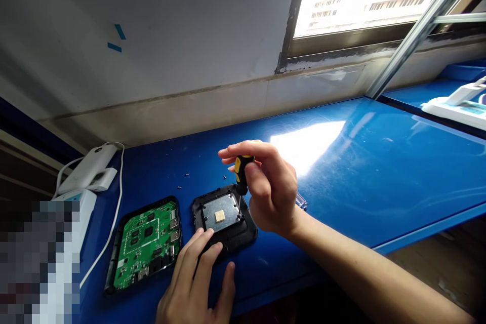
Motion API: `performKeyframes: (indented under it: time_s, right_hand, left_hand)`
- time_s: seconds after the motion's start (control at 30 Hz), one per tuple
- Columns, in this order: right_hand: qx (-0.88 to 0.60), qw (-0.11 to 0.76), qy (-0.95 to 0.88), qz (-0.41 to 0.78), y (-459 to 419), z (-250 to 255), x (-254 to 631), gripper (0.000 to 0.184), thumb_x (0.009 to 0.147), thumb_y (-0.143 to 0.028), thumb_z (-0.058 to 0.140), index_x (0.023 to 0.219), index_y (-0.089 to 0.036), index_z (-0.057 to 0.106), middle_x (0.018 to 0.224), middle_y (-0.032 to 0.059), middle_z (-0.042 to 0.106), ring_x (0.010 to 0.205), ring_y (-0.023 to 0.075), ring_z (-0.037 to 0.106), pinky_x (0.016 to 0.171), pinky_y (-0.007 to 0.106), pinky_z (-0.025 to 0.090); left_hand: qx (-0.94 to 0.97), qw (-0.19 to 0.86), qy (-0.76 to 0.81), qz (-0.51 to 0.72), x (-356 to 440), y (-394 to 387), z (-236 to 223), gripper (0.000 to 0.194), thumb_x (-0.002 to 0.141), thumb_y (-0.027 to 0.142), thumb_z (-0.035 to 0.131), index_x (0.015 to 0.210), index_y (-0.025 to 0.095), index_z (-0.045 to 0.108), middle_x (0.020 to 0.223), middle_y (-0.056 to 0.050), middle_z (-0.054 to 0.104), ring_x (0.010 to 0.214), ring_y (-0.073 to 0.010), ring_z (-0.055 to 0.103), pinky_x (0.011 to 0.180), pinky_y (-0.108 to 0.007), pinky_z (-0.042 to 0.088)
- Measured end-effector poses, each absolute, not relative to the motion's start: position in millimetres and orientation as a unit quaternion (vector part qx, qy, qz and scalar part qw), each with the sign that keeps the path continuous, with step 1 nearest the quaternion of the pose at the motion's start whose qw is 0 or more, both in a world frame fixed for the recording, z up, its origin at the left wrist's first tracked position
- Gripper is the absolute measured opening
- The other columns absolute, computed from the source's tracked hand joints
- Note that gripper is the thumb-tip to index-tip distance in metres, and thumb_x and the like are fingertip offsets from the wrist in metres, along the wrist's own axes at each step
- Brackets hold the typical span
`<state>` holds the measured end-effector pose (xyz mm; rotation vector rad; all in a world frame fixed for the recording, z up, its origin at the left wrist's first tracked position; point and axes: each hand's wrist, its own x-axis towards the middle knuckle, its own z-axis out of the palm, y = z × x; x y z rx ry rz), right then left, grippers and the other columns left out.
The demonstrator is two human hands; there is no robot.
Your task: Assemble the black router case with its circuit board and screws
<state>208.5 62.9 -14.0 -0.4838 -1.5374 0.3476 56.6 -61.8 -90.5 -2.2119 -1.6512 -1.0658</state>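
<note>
My right hand (266,190) is closed around a small screwdriver (240,172) with a yellow and black handle, held upright with its tip at the right edge of a black plastic case half (248,230). That case half holds a grey metal plate (221,211) with a small tan pad in its middle. My left hand (195,276) rests with fingers stretched flat on the case's near left corner. To the left lies another black case half with a green circuit board (146,243) in it.
A few tiny screws (187,175) lie on the blue tabletop (360,172) behind the cases. White power adapters with a white cable (89,167) sit at the far left. A white device (457,106) lies at the right on a second blue surface, under the window.
</note>
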Motion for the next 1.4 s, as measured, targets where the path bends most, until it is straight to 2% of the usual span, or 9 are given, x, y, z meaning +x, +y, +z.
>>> performKeyframes:
  time_s: [0.1, 0.2, 0.3, 0.5, 0.7, 0.8, 1.07, 1.27, 1.4]
  right_hand:
    - [-0.220, 0.682, -0.688, 0.118, 65, -10, 210, 0.017, 0.096, -0.033, 0.064, 0.107, -0.019, 0.065, 0.097, 0.0067, 0.066, 0.082, 0.0169, 0.067, 0.072, 0.034, 0.061]
    - [-0.246, 0.692, -0.676, 0.061, 66, -5, 211, 0.015, 0.089, -0.030, 0.076, 0.096, -0.020, 0.069, 0.086, 0.0028, 0.061, 0.073, 0.0133, 0.062, 0.066, 0.029, 0.058]
    - [-0.259, 0.691, -0.671, 0.073, 66, -5, 210, 0.004, 0.094, -0.019, 0.067, 0.098, -0.021, 0.068, 0.087, 0.0022, 0.065, 0.070, 0.0116, 0.062, 0.062, 0.026, 0.057]
    - [-0.223, 0.672, -0.685, 0.172, 62, -15, 210, 0.028, 0.105, -0.017, 0.037, 0.117, -0.021, 0.062, 0.101, 0.0055, 0.074, 0.084, 0.0149, 0.072, 0.071, 0.031, 0.061]
    - [-0.242, 0.696, -0.673, 0.068, 65, -6, 211, 0.011, 0.092, -0.029, 0.072, 0.098, -0.020, 0.068, 0.091, 0.0036, 0.063, 0.076, 0.0138, 0.064, 0.067, 0.030, 0.058]
    - [-0.264, 0.698, -0.663, 0.063, 66, -4, 209, 0.003, 0.094, -0.020, 0.068, 0.096, -0.021, 0.068, 0.087, 0.0018, 0.061, 0.071, 0.0114, 0.062, 0.061, 0.027, 0.056]
    - [-0.243, 0.686, -0.666, 0.162, 63, -16, 208, 0.025, 0.105, -0.019, 0.038, 0.115, -0.023, 0.061, 0.101, 0.0032, 0.075, 0.084, 0.0136, 0.073, 0.074, 0.032, 0.063]
    - [-0.237, 0.699, -0.666, 0.105, 66, -13, 210, 0.018, 0.098, -0.038, 0.063, 0.105, -0.022, 0.066, 0.099, 0.0056, 0.063, 0.079, 0.0153, 0.067, 0.068, 0.033, 0.061]
    - [-0.262, 0.703, -0.657, 0.082, 67, -9, 210, 0.005, 0.097, -0.024, 0.064, 0.099, -0.021, 0.067, 0.090, 0.0026, 0.063, 0.073, 0.0124, 0.064, 0.063, 0.029, 0.058]
  left_hand:
    - [-0.741, 0.086, -0.562, -0.356, 57, -62, -92, 0.017, 0.098, 0.027, 0.055, 0.112, 0.024, 0.064, 0.126, -0.003, 0.067, 0.121, -0.0155, 0.062, 0.099, -0.025, 0.049]
    - [-0.742, 0.085, -0.563, -0.355, 57, -63, -92, 0.016, 0.098, 0.027, 0.055, 0.112, 0.025, 0.064, 0.126, -0.003, 0.067, 0.121, -0.0147, 0.062, 0.099, -0.024, 0.049]
    - [-0.744, 0.086, -0.556, -0.359, 57, -62, -91, 0.015, 0.098, 0.025, 0.056, 0.111, 0.024, 0.064, 0.126, -0.003, 0.067, 0.122, -0.0147, 0.061, 0.100, -0.023, 0.048]
    - [-0.747, 0.087, -0.551, -0.362, 57, -61, -91, 0.015, 0.097, 0.024, 0.057, 0.110, 0.023, 0.064, 0.124, -0.004, 0.068, 0.120, -0.0160, 0.063, 0.101, -0.025, 0.048]
    - [-0.742, 0.085, -0.565, -0.351, 57, -63, -91, 0.016, 0.099, 0.027, 0.055, 0.112, 0.025, 0.063, 0.126, -0.003, 0.067, 0.123, -0.0149, 0.061, 0.097, -0.024, 0.050]
    - [-0.745, 0.084, -0.563, -0.349, 58, -63, -90, 0.016, 0.099, 0.027, 0.055, 0.112, 0.024, 0.064, 0.126, -0.003, 0.067, 0.123, -0.0152, 0.061, 0.097, -0.024, 0.050]
    - [-0.743, 0.093, -0.564, -0.348, 58, -63, -88, 0.015, 0.097, 0.026, 0.057, 0.110, 0.024, 0.065, 0.123, -0.004, 0.069, 0.119, -0.0167, 0.065, 0.095, -0.025, 0.053]
    - [-0.742, 0.095, -0.568, -0.343, 58, -63, -86, 0.015, 0.097, 0.027, 0.057, 0.110, 0.025, 0.064, 0.123, -0.004, 0.070, 0.120, -0.0175, 0.065, 0.094, -0.026, 0.054]
    - [-0.745, 0.094, -0.565, -0.342, 58, -63, -86, 0.016, 0.097, 0.026, 0.057, 0.111, 0.025, 0.064, 0.124, -0.004, 0.069, 0.121, -0.0171, 0.064, 0.097, -0.026, 0.053]
